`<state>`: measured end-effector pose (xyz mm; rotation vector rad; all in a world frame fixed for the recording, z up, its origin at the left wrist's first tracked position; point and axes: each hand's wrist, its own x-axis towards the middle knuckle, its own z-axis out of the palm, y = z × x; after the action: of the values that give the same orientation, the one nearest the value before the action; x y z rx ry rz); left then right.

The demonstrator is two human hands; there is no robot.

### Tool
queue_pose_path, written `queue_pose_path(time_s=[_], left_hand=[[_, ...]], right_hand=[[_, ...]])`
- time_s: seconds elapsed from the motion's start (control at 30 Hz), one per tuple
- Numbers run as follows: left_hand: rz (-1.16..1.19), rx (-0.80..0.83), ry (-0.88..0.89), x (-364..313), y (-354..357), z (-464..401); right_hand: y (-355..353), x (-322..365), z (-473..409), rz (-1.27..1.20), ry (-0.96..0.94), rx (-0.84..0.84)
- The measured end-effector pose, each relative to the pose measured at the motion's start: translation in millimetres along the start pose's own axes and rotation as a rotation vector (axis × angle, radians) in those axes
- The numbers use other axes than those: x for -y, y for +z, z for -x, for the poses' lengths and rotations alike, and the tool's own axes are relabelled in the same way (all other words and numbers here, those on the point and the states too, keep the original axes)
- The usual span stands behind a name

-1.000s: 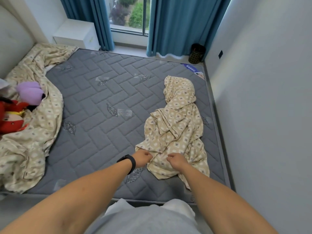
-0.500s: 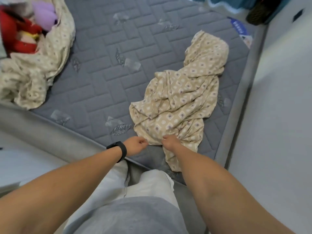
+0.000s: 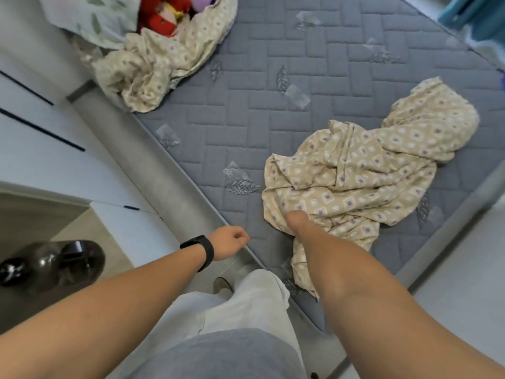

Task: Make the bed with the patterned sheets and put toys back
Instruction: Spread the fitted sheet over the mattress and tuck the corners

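Two hands are at the near edge of the bed, and only one is doing anything to the bedding. The right hand (image 3: 296, 218) is sunk into the crumpled patterned sheet (image 3: 363, 176) near the corner; the fingers are buried in the folds, so it seems to grip the cloth, though how tightly cannot be told. The left hand (image 3: 228, 242), with a black wristband (image 3: 203, 253) above it, is curled into a loose fist over the bed's edge and appears to hold nothing, unless a thin hem is hidden inside it. Outward from the hands, the sheet lies bunched in a heap on the right side of the grey quilted mattress (image 3: 262, 86), most of which is bare. At the far left corner a second patterned cloth (image 3: 164, 56) is piled up, with red and purple soft toys (image 3: 164, 12) resting on it beside a leaf-print pillow (image 3: 95, 20). By my judgement the task is barely begun: nothing is spread or tucked. Left to do are opening the sheet flat over the mattress, fitting the corners, laying the other cloth and pillow, and setting the toys back.
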<state>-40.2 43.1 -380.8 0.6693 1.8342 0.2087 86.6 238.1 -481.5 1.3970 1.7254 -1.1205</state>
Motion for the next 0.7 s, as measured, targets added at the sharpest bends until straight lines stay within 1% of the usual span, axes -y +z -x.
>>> queue_pose_path(time_s=[0.03,0.17,0.23,0.33,0.43,0.53,0.7], left_hand=[[0.027,-0.011,0.001,7.8,2.8,4.9],[0.108,-0.018,0.021,30.5,14.1,14.1],[0.123,-0.025,0.037,36.9,17.7,11.2],[0.182,-0.007,0.026,40.9,38.1,19.2],[0.179,0.005,0.029,30.7,56.3,29.8],[0.202,0.040,0.064,13.8,73.5,41.9],[0.192,0.046,0.090,-17.4,108.1,57.5]], right_hand=[[5.3,1.3,2.8,0.023,-0.010,0.005],[20.6,-13.0,8.0,-0.047,-0.006,-0.030],[21.4,-20.3,35.9,-0.088,-0.025,-0.069],[27.3,-41.4,89.5,0.005,-0.070,-0.110],[25.1,-62.8,123.1,0.172,-0.088,-0.165],[20.8,-84.3,146.0,0.182,-0.099,-0.215],[-0.4,-119.6,178.8,0.174,-0.156,-0.292]])
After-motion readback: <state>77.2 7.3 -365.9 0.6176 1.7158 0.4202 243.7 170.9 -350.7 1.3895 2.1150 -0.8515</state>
